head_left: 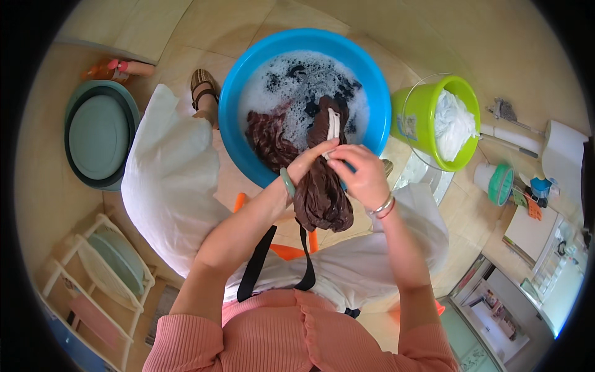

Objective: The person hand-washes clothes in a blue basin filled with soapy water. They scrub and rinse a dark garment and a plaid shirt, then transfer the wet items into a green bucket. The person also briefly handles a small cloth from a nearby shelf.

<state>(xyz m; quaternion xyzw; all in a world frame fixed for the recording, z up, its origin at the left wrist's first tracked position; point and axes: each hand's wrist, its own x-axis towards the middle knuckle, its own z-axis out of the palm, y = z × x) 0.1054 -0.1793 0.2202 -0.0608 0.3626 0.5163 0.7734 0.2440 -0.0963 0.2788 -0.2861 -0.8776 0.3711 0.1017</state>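
Note:
Right below me, a large blue basin (229,124) holds foamy water (294,80) with dark cloth soaking in it. A wet dark brown garment (323,204) is lifted over the basin's near rim, its lower bunch hanging toward me. The upper part still reaches into the suds and bears a narrow white strip (334,124). My left hand (308,162), a green bangle at the wrist, is closed around the gathered cloth. My right hand (361,175) pinches it beside the left thumb, at the lower end of the white strip.
A lime green bucket (412,124) with white cloth (455,127) inside stands right of the basin. Stacked grey-green basins (99,139) and bottles (118,69) lie to the left. A cream rack (139,297) is at lower left, a green-lined bin (501,184) at right. Walls enclose the tiled floor.

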